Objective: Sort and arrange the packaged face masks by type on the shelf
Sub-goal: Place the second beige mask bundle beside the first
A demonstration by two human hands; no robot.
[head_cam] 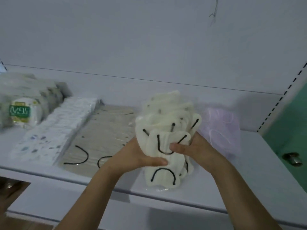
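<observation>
cream masks: we see a fanned stack of cream masks (167, 130) with black ear loops, in clear wrap, standing on the shelf (216, 193) near its front edge, between the beige row and the lilac pack
left hand: our left hand (141, 155) grips the stack's left side, thumb curled across the front
right hand: our right hand (191, 146) grips the right side, thumb pressed on a front mask
beige masks: flat row of beige masks (103, 130) with black loops, just left of the stack
white packs: row of white packs (54, 128) left of the beige row
bagged masks: bagged masks (23, 105) with a green label, far left, blurred
lilac masks: lilac masks (222, 127) right of the stack, behind our right hand
extras: we note a green door (287, 127) with a metal knob (293, 159) at the right
</observation>
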